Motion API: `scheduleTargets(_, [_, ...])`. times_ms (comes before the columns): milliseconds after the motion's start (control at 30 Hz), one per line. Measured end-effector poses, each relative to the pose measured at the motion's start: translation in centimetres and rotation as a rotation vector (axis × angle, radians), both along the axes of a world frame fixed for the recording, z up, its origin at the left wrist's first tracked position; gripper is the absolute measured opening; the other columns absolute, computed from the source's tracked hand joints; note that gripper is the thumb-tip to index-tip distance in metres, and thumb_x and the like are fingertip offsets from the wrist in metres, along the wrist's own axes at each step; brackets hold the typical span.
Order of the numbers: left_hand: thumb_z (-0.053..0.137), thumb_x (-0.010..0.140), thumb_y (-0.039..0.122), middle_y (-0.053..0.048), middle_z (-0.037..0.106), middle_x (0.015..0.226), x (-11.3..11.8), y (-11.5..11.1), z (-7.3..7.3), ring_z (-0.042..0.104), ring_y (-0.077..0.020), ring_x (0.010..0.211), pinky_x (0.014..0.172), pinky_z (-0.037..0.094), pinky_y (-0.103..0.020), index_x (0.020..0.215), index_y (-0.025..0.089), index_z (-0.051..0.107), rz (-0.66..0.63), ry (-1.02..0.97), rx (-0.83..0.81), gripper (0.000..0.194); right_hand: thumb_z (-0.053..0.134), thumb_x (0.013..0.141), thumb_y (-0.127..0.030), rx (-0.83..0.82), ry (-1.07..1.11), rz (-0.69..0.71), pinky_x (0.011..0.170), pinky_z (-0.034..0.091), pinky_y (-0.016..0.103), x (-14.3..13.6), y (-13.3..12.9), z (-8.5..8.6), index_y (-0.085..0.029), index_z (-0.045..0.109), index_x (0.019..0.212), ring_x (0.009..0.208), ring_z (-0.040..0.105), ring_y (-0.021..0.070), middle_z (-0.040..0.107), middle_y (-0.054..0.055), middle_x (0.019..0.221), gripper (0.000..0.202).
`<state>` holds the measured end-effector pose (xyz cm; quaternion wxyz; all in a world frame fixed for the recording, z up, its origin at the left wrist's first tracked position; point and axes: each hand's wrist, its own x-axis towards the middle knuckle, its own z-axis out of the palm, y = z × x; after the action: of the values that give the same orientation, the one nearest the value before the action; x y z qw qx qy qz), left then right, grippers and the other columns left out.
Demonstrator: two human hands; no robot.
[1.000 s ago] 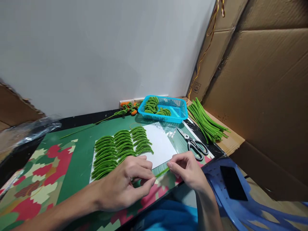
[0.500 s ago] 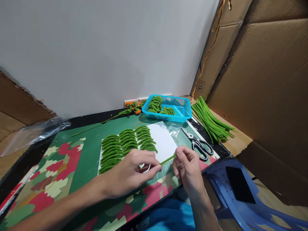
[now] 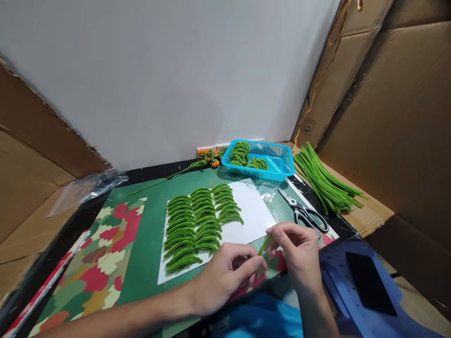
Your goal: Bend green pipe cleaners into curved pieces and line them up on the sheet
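A short piece of green pipe cleaner (image 3: 265, 244) runs between my two hands, over the front edge of the table. My left hand (image 3: 232, 277) pinches its lower end between thumb and fingers. Fingertips of my right hand (image 3: 299, 249) close on the upper end; part of the piece is hidden there. Beyond my left hand, a white sheet (image 3: 252, 211) bears rows of curved green pipe-cleaner pieces (image 3: 181, 234). Black-and-grey scissors (image 3: 301, 210) lie partly spread just past my right hand.
At the back, a blue basket (image 3: 283, 175) holds more curved green pieces. Right of it lies a bundle of long green pipe cleaners (image 3: 326, 183). Orange flowers on a stem (image 3: 211, 157) rest by the wall. A black flat object (image 3: 371, 284) lies on a blue stool (image 3: 336, 281).
Everything on the table has shifted right in view as the camera turned. Both hands sit lower and nearer the table's front edge, and the pipe cleaner between them slopes more steeply.
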<state>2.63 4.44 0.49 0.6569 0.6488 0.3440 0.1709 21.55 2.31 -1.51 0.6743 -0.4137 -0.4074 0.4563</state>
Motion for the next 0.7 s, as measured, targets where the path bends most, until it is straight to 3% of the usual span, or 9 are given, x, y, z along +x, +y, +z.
scheduleTargets(100, [0.058,0.106,0.065,0.002,0.057,0.069,0.0,-0.3,-0.9,0.038,-0.0064,0.049,0.045,0.026,-0.02,0.094,0.013,0.069,-0.033,-0.074,-0.115,0.054,0.086,0.093,-0.035,0.003,-0.088,0.068,0.051,0.058,0.019,0.2,-0.3,0.4,-0.021,0.089,0.087,0.051,0.068,0.0117,0.082,0.004,0.075,0.015])
scheduleTargets(200, [0.055,0.107,0.067,0.001,0.06,0.072,-0.1,-0.4,-1.4,0.038,-0.0057,0.048,0.045,0.026,-0.02,0.099,0.014,0.067,-0.048,-0.097,-0.141,0.055,0.085,0.094,-0.034,-0.007,-0.077,0.149,0.054,0.06,0.018,0.6,-0.3,0.3,-0.022,0.09,0.091,0.054,0.069,0.0114,0.085,0.006,0.08,0.014])
scheduleTargets(367, [0.049,0.108,0.07,0.002,0.059,0.069,-0.3,-0.2,-1.0,0.04,-0.007,0.049,0.046,0.029,-0.02,0.1,0.015,0.064,-0.121,-0.082,-0.169,0.058,0.087,0.092,-0.032,-0.017,0.023,0.238,0.055,0.062,0.019,1.5,-0.1,-0.9,-0.023,0.09,0.095,0.06,0.074,0.0141,0.084,0.006,0.08,0.01])
scheduleTargets(500, [0.058,0.105,0.069,0.007,0.052,0.065,-0.4,-0.2,-0.7,0.04,-0.0076,0.049,0.046,0.03,-0.019,0.1,0.02,0.055,-0.117,-0.123,-0.184,0.05,0.091,0.088,-0.028,-0.015,0.041,0.234,0.054,0.063,0.022,1.7,-0.4,-1.5,-0.022,0.088,0.09,0.058,0.072,0.0149,0.081,0.005,0.08,0.007])
scheduleTargets(700, [0.063,0.103,0.066,0.008,0.051,0.066,-0.3,-0.3,-1.2,0.04,-0.007,0.048,0.043,0.029,-0.019,0.095,0.022,0.05,-0.118,-0.183,-0.21,0.047,0.092,0.086,-0.029,-0.004,-0.056,0.096,0.052,0.063,0.024,1.4,-0.6,-1.3,-0.022,0.086,0.089,0.054,0.072,0.0158,0.081,0.005,0.075,0.009])
